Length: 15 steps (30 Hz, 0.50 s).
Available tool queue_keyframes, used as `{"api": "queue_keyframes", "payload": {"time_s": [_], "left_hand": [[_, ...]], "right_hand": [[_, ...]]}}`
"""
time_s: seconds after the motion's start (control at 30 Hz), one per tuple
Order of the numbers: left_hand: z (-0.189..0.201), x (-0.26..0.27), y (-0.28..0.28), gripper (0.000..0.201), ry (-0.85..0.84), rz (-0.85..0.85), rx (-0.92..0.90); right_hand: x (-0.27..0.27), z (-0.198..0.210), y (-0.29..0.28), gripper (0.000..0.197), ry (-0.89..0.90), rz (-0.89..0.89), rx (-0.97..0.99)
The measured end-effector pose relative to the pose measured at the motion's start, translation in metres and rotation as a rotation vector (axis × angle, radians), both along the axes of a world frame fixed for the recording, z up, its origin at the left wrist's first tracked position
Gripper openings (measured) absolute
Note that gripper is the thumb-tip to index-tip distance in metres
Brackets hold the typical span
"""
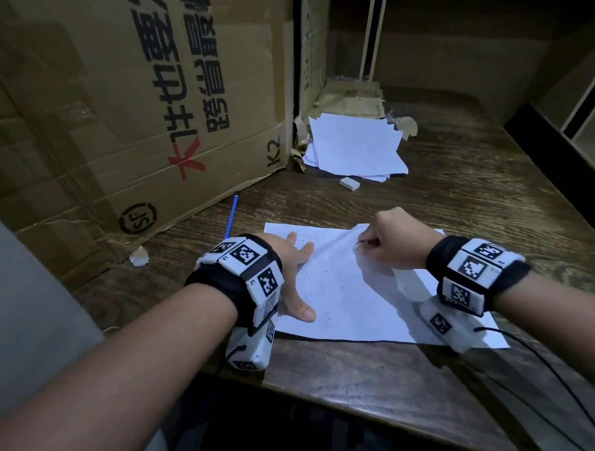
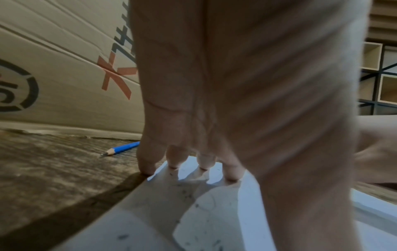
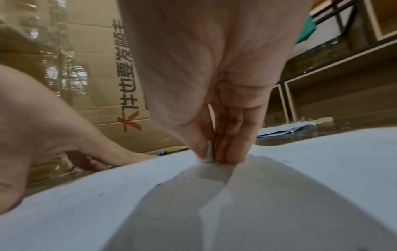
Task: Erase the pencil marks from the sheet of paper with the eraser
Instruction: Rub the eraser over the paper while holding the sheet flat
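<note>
A white sheet of paper (image 1: 351,292) lies on the dark wooden desk (image 1: 464,191), speckled with faint pencil marks and eraser crumbs. My left hand (image 1: 293,261) lies flat with straight fingers on the sheet's left edge, pressing it down; the left wrist view shows its fingertips (image 2: 233,173) on the paper (image 2: 193,212). My right hand (image 1: 389,239) is curled at the sheet's upper right part. In the right wrist view it pinches a small white eraser (image 3: 209,153) between thumb and fingers, the eraser's tip touching the paper (image 3: 107,195).
A second white eraser (image 1: 349,182) lies beyond the sheet, near a loose stack of white paper (image 1: 354,146). A blue pencil (image 1: 231,219) rests by the big cardboard box (image 1: 120,114) on the left. Shelving stands behind and to the right.
</note>
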<state>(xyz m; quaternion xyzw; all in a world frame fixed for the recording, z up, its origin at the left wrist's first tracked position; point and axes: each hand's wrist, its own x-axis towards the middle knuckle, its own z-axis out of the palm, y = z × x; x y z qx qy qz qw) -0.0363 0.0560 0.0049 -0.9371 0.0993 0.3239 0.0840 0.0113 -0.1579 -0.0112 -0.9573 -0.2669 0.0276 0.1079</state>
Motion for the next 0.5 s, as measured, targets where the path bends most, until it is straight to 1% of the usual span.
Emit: {"api": "queue_keyframes", "payload": {"time_s": [0.07, 0.13, 0.23, 0.27, 0.33, 0.37, 0.43, 0.5], "left_hand": [[0.003, -0.002, -0.001, 0.131, -0.004, -0.015, -0.011], [0.007, -0.003, -0.002, 0.129, 0.032, -0.019, -0.02], [0.015, -0.003, -0.005, 0.13, 0.066, -0.053, -0.029], [0.016, -0.002, -0.007, 0.122, 0.069, -0.052, -0.043], [0.016, 0.001, -0.017, 0.078, 0.011, -0.058, -0.118], [0.015, 0.003, -0.023, 0.064, -0.066, -0.074, -0.163], [0.011, 0.006, -0.035, 0.054, -0.239, -0.07, -0.228], [0.008, 0.009, -0.044, 0.043, -0.354, -0.033, -0.288]], "right_hand": [[0.004, -0.001, -0.012, 0.036, -0.014, -0.049, 0.002], [0.003, 0.0, -0.021, 0.034, -0.013, -0.072, -0.025], [-0.011, 0.003, -0.027, 0.033, -0.022, -0.052, -0.084], [-0.017, 0.004, -0.027, 0.032, -0.012, -0.045, -0.109], [-0.026, 0.005, -0.027, 0.029, 0.002, -0.033, -0.176], [-0.028, 0.006, -0.026, 0.03, 0.001, -0.022, -0.196], [-0.027, 0.008, -0.024, 0.03, 0.001, 0.01, -0.179], [-0.023, 0.012, -0.02, 0.022, 0.006, 0.045, -0.089]]}}
